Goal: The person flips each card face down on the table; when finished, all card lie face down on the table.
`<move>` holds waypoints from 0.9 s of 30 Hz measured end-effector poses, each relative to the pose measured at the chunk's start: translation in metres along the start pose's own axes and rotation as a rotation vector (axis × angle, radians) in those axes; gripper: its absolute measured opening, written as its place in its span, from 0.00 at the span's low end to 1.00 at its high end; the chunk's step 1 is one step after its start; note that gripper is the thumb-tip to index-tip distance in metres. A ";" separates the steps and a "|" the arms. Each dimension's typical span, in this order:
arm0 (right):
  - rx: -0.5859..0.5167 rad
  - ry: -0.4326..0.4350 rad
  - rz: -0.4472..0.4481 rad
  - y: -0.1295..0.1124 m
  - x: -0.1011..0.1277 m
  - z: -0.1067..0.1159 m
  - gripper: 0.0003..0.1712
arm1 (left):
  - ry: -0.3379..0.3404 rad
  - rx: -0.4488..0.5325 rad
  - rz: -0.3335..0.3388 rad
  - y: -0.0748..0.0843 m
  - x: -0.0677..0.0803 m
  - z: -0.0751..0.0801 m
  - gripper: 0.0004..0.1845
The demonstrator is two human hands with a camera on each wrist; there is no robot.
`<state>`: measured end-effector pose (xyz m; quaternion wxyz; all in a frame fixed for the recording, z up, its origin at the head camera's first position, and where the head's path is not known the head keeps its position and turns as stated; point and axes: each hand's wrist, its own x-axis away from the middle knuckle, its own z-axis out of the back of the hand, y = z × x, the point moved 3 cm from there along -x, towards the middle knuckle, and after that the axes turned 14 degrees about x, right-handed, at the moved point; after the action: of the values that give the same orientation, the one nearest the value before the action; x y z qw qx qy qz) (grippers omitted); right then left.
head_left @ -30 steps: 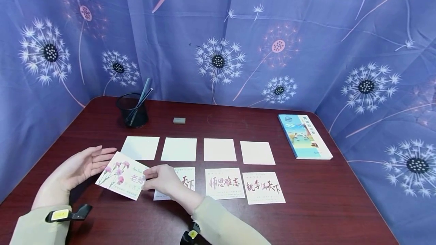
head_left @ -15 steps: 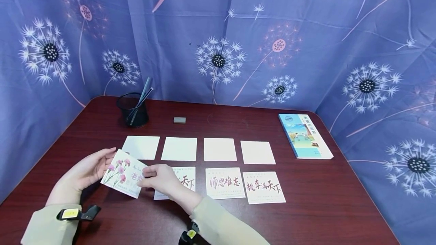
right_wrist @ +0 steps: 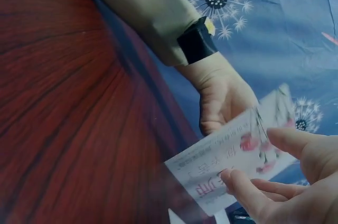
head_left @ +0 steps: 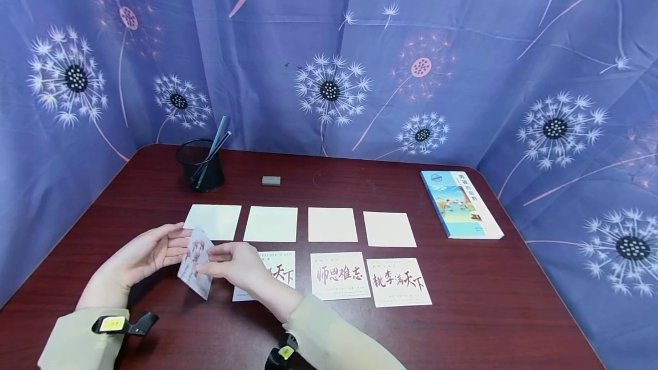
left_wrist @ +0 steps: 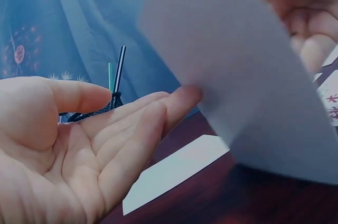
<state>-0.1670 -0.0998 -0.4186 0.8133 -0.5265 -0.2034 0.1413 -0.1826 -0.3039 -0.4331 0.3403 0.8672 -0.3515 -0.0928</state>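
Note:
A thin card (head_left: 195,281) with pink flowers and red Chinese characters stands tilted on edge between the two hands, at the left front of the table. The right hand (head_left: 241,267) pinches it from the right, thumb and fingers on the printed side. Palm up, the left hand (head_left: 146,256) has extended fingers reaching the card from the left; in the left wrist view a fingertip touches the card's plain back (left_wrist: 232,71). The right wrist view shows the card's printed face (right_wrist: 203,174). Behind the right hand, a printed card (head_left: 277,273) is partly hidden.
A row of several blank cards (head_left: 332,225) lies behind the printed ones. Two more printed cards (head_left: 340,276) lie to the right. Farther back are a black pen holder (head_left: 205,179), a grey eraser (head_left: 271,181) and a book (head_left: 460,204). A blue curtain (head_left: 267,73) hangs behind the table (head_left: 462,313).
The card has turned from facing the head camera to a steep, nearly edge-on tilt. The left hand has moved right, toward the right hand, which has barely shifted.

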 end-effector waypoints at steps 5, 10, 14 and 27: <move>-0.068 -0.015 -0.003 -0.005 0.001 0.000 0.23 | -0.070 0.024 0.010 -0.001 -0.003 -0.006 0.34; -0.085 -0.009 0.004 -0.009 0.000 0.004 0.22 | -0.086 0.031 0.005 -0.001 -0.005 -0.008 0.34; -0.127 -0.018 0.005 -0.013 0.000 0.007 0.21 | -0.097 0.025 0.009 -0.001 -0.005 -0.009 0.34; -0.092 -0.009 -0.026 -0.019 0.000 0.013 0.20 | -0.088 0.024 0.007 -0.002 -0.006 -0.011 0.35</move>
<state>-0.1732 -0.0975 -0.3966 0.7890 -0.5601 -0.2203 0.1236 -0.1816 -0.2924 -0.4267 0.3142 0.8652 -0.3702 -0.1254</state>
